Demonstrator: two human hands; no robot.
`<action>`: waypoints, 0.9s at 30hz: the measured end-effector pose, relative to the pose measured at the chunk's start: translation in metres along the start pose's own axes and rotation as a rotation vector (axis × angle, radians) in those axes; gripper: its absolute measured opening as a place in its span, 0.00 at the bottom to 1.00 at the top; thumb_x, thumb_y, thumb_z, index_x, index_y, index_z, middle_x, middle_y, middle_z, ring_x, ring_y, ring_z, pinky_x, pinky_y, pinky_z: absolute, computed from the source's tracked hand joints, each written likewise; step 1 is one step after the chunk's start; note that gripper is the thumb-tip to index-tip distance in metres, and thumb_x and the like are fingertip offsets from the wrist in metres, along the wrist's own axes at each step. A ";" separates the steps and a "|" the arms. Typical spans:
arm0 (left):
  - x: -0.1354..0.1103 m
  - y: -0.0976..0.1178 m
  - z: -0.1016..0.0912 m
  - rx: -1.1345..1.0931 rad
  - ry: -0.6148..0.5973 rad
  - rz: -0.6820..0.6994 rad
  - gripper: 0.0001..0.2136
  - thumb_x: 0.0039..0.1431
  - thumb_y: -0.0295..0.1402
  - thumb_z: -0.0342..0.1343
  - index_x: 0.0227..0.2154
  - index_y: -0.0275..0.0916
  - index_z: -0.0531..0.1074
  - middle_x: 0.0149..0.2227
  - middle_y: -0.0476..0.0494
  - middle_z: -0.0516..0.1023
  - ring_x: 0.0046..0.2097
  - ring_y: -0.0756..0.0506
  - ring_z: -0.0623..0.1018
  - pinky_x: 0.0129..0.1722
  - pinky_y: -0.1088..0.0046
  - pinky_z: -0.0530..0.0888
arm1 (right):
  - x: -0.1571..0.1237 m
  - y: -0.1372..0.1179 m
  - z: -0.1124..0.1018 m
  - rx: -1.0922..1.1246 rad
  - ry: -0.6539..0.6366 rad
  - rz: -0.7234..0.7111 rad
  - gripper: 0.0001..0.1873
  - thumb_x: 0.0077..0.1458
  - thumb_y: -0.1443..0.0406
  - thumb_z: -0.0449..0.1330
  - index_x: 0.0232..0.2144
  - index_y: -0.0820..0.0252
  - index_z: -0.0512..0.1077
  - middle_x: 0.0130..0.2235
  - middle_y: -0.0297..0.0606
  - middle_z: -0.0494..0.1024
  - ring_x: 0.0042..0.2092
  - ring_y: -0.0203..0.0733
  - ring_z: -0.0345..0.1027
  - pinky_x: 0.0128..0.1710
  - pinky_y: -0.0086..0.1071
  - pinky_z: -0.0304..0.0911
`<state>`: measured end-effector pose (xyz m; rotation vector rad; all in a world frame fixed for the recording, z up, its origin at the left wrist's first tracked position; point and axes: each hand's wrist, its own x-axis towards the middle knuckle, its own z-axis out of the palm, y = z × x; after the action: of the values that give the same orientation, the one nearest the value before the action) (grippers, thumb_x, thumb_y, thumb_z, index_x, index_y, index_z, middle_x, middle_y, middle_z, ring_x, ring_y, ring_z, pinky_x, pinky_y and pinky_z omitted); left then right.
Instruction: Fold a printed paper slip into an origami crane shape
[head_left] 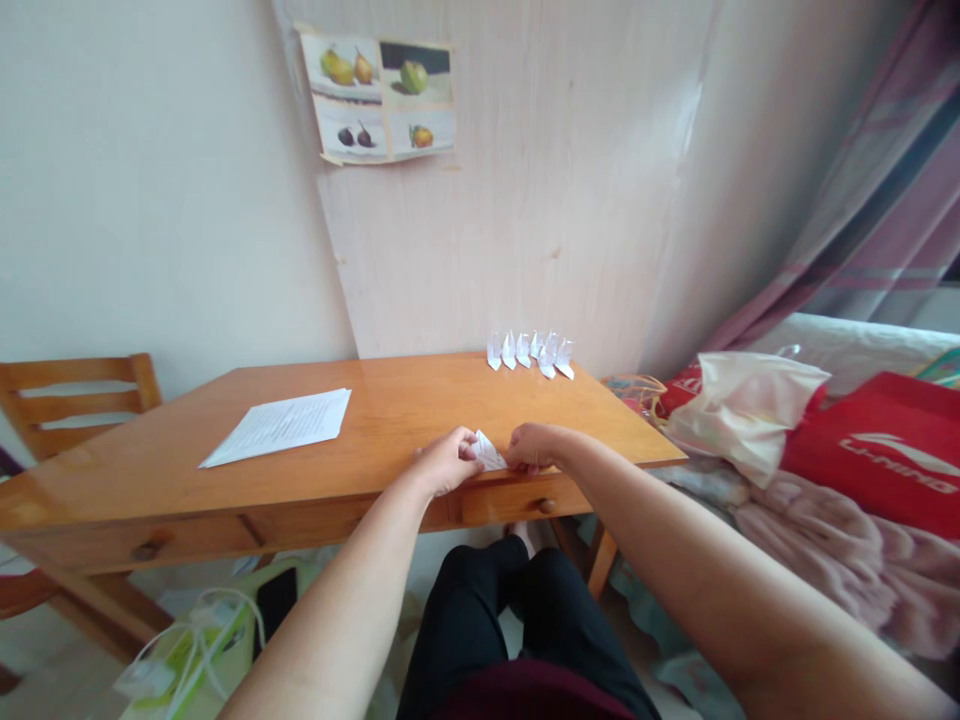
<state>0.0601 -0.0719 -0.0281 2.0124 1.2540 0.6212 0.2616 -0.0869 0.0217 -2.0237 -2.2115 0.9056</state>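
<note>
Okay, from where I'm standing, the small folded paper is at the near edge of the table, right between the hands. Left hand has its left side pinched between thumb and fingers; right hand is curled at the right corner, but I honestly can't tell if it's gripping or just touching. Looks like crease work to me, so I'd let the left pinch anchor it, line the edges up first, then press firmly against the wood. Sheet stack on the left and standing paper pieces at the far right are both well apart from it.
</note>
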 end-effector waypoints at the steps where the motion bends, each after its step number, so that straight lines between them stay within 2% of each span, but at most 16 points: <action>1: -0.002 0.000 -0.001 -0.022 -0.007 0.011 0.20 0.51 0.35 0.62 0.47 0.42 0.69 0.41 0.45 0.79 0.46 0.41 0.77 0.49 0.66 0.69 | 0.000 0.000 0.000 0.000 0.002 0.000 0.04 0.45 0.70 0.61 0.21 0.64 0.74 0.25 0.39 0.80 0.27 0.38 0.73 0.25 0.25 0.62; 8: -0.015 0.004 -0.006 -0.141 -0.019 0.065 0.16 0.52 0.28 0.56 0.46 0.37 0.68 0.44 0.42 0.78 0.47 0.44 0.78 0.47 0.69 0.72 | -0.005 -0.002 0.001 0.035 0.027 -0.009 0.05 0.44 0.71 0.60 0.19 0.63 0.73 0.24 0.39 0.79 0.28 0.39 0.73 0.24 0.25 0.62; 13: -0.019 -0.004 -0.010 -0.171 0.039 0.057 0.17 0.49 0.24 0.54 0.45 0.37 0.68 0.43 0.41 0.79 0.46 0.44 0.78 0.47 0.67 0.72 | -0.007 0.001 0.003 0.094 0.064 -0.027 0.06 0.43 0.72 0.60 0.18 0.62 0.71 0.24 0.38 0.78 0.28 0.39 0.73 0.24 0.25 0.61; 17: -0.021 -0.009 -0.008 -0.169 0.125 0.084 0.13 0.55 0.29 0.52 0.44 0.37 0.68 0.44 0.39 0.78 0.46 0.44 0.78 0.48 0.66 0.72 | -0.004 0.007 0.007 0.162 0.098 -0.045 0.05 0.41 0.72 0.62 0.18 0.62 0.71 0.22 0.36 0.78 0.27 0.39 0.73 0.25 0.26 0.62; 19: -0.020 -0.009 -0.006 -0.148 0.137 0.118 0.14 0.57 0.33 0.54 0.46 0.37 0.69 0.45 0.39 0.78 0.47 0.43 0.78 0.48 0.66 0.72 | -0.001 0.011 0.010 0.203 0.118 -0.059 0.05 0.41 0.71 0.62 0.18 0.61 0.70 0.21 0.35 0.76 0.26 0.39 0.71 0.24 0.27 0.61; 23: -0.018 -0.009 -0.001 -0.047 0.147 0.184 0.17 0.52 0.35 0.62 0.46 0.39 0.75 0.46 0.40 0.78 0.48 0.41 0.77 0.50 0.65 0.70 | 0.005 0.020 0.017 0.293 0.154 -0.094 0.05 0.41 0.72 0.62 0.19 0.60 0.69 0.18 0.32 0.72 0.22 0.36 0.66 0.22 0.27 0.56; 27: -0.017 -0.012 0.001 0.059 0.196 0.219 0.12 0.50 0.36 0.65 0.39 0.42 0.79 0.41 0.42 0.78 0.44 0.40 0.76 0.48 0.64 0.69 | 0.005 0.024 0.021 0.394 0.176 -0.126 0.06 0.41 0.72 0.61 0.19 0.59 0.67 0.16 0.29 0.68 0.20 0.34 0.62 0.20 0.26 0.53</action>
<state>0.0465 -0.0841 -0.0383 2.1992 1.1822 0.9148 0.2749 -0.0913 -0.0079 -1.6955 -1.8673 1.0089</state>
